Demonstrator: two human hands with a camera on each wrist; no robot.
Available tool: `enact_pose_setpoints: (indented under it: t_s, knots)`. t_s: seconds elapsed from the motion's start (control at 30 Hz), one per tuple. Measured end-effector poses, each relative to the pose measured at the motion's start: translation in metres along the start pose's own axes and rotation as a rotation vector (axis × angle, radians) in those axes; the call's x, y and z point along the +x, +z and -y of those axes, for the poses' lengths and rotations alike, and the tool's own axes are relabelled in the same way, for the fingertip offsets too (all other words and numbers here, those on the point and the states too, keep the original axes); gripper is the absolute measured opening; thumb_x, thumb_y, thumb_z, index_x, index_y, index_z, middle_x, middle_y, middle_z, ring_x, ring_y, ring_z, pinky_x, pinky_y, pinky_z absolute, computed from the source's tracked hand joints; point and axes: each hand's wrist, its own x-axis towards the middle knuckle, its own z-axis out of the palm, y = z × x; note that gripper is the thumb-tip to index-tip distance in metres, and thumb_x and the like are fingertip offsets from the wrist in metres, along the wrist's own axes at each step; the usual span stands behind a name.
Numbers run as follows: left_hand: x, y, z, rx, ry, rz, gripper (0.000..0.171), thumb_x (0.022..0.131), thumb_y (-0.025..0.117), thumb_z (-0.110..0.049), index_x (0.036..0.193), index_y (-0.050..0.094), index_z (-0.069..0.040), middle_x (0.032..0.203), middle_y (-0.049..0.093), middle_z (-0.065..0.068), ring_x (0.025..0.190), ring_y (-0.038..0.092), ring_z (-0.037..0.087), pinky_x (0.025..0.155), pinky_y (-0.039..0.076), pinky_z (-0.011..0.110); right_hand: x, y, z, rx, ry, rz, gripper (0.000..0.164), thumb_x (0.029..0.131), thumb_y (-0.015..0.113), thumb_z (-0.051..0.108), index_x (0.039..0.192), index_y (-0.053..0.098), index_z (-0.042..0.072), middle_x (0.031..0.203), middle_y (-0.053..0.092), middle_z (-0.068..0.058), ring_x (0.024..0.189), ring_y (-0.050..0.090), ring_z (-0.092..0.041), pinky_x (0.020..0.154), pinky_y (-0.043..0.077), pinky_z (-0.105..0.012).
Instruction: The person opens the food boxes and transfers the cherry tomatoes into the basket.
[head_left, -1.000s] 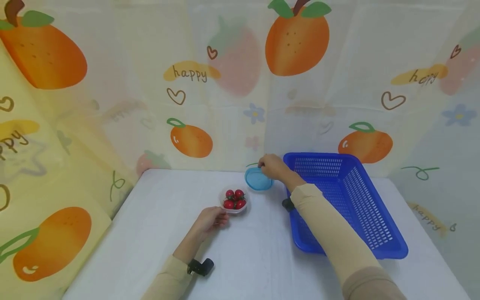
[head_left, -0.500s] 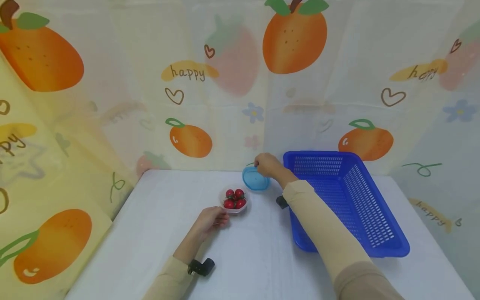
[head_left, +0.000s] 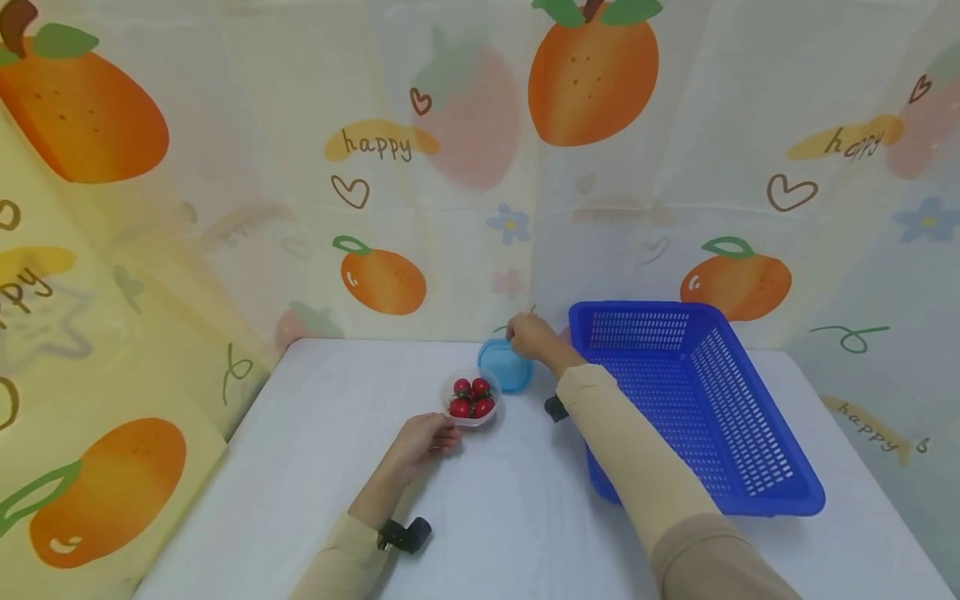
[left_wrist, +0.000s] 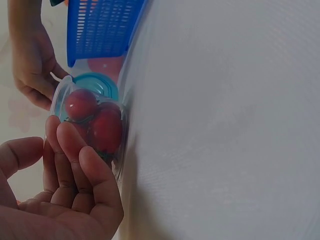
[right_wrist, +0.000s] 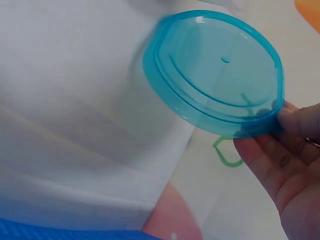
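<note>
Left hand (head_left: 414, 437), just below frame centre: fingers loosely bent at the tub's near edge; I cannot tell whether they grip it. Clear tub (head_left: 474, 423), frame centre: uncovered, red tomatoes (head_left: 461, 407) inside. Translucent blue lid (head_left: 504, 367), just above and right of the tub: tilted. Right hand (head_left: 534, 337), apart from the left: thumb and fingers pinching the lid's rim. Blue basket (head_left: 787, 504), right side. Handling note: I would brace the tub lightly, level the lid, and pinch only its far edge.
</note>
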Motion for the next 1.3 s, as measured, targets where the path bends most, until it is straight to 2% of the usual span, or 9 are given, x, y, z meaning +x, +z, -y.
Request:
enact_pose_setpoints:
  t_s: [0.13,0.27,0.53,0.77,1.0,1.3]
  knots:
    - [0.008,0.0,0.008,-0.006,0.003,-0.021,0.027,0.098,0.05,-0.017,0.109,0.061,0.005,0.09,0.068,0.009,0.077,0.063,0.014,0.073,0.054,0.025,0.003,0.003,-0.004,-0.04,0.015,-0.023,0.039,0.095,0.046,-0.001,0.132,0.055,0.001,0.136,0.057,-0.018,0.13,0.051,-0.034,0.11,0.041,-0.044]
    - [0.01,0.0,0.011,-0.014,0.014,-0.035,0.025,0.096,0.051,-0.015,0.106,0.062,0.005,0.086,0.068,0.008,0.076,0.063,0.014,0.071,0.053,0.025,0.005,0.005,-0.009,-0.031,0.015,-0.038,0.052,0.093,0.044,-0.003,0.144,0.041,0.003,0.148,0.045,-0.018,0.14,0.04,-0.035,0.116,0.032,-0.045]
    - [0.008,-0.003,0.011,-0.014,0.001,-0.028,0.025,0.096,0.051,-0.016,0.107,0.062,0.004,0.088,0.068,0.009,0.078,0.063,0.016,0.071,0.053,0.023,0.004,0.008,-0.008,0.014,0.043,0.006,0.059,0.092,0.042,-0.006,0.15,0.031,0.005,0.155,0.035,-0.019,0.145,0.03,-0.034,0.119,0.027,-0.045]
    - [0.007,-0.004,0.012,-0.005,0.012,-0.03,0.027,0.097,0.051,-0.017,0.108,0.062,0.005,0.089,0.068,0.009,0.078,0.063,0.016,0.072,0.053,0.025,0.009,0.013,-0.012,-0.001,0.027,0.009,0.06,0.091,0.048,-0.004,0.148,0.033,0.003,0.153,0.035,-0.02,0.145,0.031,-0.035,0.118,0.028,-0.045]
    - [0.002,-0.003,0.011,0.003,0.009,-0.031,0.027,0.096,0.052,-0.017,0.108,0.062,0.005,0.087,0.068,0.008,0.078,0.063,0.016,0.072,0.053,0.025,0.012,0.016,-0.015,-0.041,0.008,0.038,0.053,0.092,0.047,-0.002,0.144,0.039,-0.003,0.149,0.04,-0.023,0.142,0.035,-0.036,0.118,0.03,-0.044]
    - [0.004,-0.003,0.013,-0.014,0.019,-0.021,0.025,0.095,0.053,-0.015,0.106,0.062,0.004,0.084,0.067,0.006,0.076,0.062,0.014,0.072,0.053,0.024,0.018,0.022,-0.021,-0.087,0.015,0.08,0.045,0.093,0.048,0.001,0.137,0.047,-0.008,0.141,0.05,-0.024,0.136,0.043,-0.036,0.114,0.035,-0.043]
